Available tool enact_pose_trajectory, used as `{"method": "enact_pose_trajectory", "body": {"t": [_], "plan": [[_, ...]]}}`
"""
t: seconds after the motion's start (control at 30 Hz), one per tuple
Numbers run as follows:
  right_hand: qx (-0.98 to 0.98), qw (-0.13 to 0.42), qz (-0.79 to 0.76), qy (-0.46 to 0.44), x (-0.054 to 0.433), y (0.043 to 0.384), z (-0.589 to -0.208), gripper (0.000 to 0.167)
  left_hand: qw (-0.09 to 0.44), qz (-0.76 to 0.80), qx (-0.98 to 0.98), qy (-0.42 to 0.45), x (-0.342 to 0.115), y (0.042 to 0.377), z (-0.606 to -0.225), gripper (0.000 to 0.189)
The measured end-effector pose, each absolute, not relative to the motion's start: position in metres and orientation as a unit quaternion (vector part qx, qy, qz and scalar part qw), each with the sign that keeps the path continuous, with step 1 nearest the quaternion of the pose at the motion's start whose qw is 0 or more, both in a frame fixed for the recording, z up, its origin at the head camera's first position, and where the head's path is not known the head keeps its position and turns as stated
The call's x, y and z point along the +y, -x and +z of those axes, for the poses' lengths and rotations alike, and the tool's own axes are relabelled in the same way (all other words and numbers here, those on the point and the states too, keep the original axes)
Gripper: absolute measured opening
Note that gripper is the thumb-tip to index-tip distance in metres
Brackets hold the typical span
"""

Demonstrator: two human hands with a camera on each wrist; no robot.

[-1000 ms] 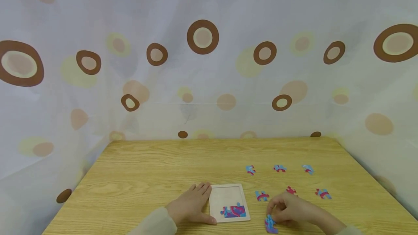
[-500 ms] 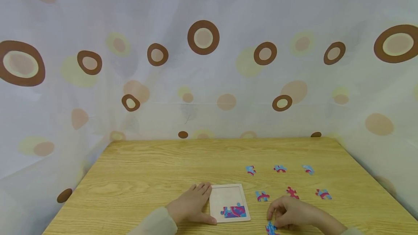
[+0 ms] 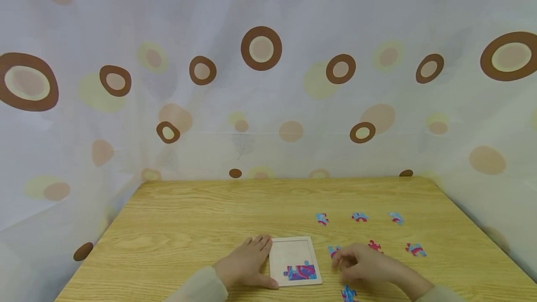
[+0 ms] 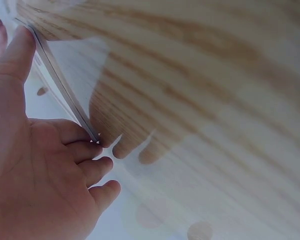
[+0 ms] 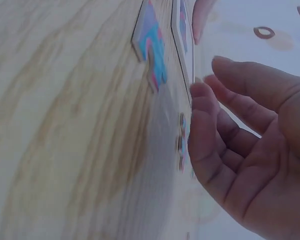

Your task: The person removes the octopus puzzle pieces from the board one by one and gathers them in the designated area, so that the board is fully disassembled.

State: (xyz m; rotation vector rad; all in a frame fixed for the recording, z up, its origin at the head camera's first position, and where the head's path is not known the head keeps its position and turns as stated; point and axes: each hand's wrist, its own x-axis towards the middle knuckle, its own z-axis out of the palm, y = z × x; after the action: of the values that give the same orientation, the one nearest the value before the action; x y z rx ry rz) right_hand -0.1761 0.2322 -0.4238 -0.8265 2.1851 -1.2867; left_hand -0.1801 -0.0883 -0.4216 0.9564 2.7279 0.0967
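My left hand [image 3: 248,263] rests at the left side of a pale square puzzle tray [image 3: 313,255], with the thumb at its near corner and the fingertips at its far corner. Joined blue, pink and purple jigsaw pieces [image 3: 301,272] fill the tray's lower right part. To the right, my right hand [image 3: 364,263] hovers over the table with fingers loosely bent and nothing between them. Just below it lies a blue-and-pink jigsaw piece [image 3: 348,293], and its fingertips partly cover another piece [image 3: 333,250]. In the right wrist view, thumb and fingers [image 5: 201,125] stand apart.
A red piece [image 3: 375,246] and a blue-red piece [image 3: 415,249] lie beyond the right hand. Farther back is a row with a left piece [image 3: 322,219], a middle piece [image 3: 359,217] and a right piece [image 3: 395,218]. A spotted curtain [image 3: 268,92] encloses the wooden table [image 3: 209,209].
My right hand has let go of the near jigsaw piece, which now lies closer to the table's front, and has moved up and left. The left hand and the tray have stayed put.
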Motion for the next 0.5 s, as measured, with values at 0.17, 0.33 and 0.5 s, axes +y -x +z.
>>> {"method": "enact_pose_trajectory", "body": {"t": [0.17, 0.33, 0.5], "plan": [[0.822, 0.189, -0.446, 0.298, 0.212, 0.181, -0.422, 0.016, 0.127, 0.036, 0.935, -0.328, -0.089, 0.179, -0.421, 0.095], [0.811, 0.186, -0.453, 0.320, 0.192, 0.185, -0.423, 0.016, 0.126, 0.036, 0.937, -0.325, -0.088, 0.179, -0.421, 0.095], [0.814, 0.186, -0.442, 0.328, 0.173, 0.188, -0.425, 0.015, 0.120, 0.030, 0.938, -0.322, -0.087, 0.179, -0.421, 0.096]]}}
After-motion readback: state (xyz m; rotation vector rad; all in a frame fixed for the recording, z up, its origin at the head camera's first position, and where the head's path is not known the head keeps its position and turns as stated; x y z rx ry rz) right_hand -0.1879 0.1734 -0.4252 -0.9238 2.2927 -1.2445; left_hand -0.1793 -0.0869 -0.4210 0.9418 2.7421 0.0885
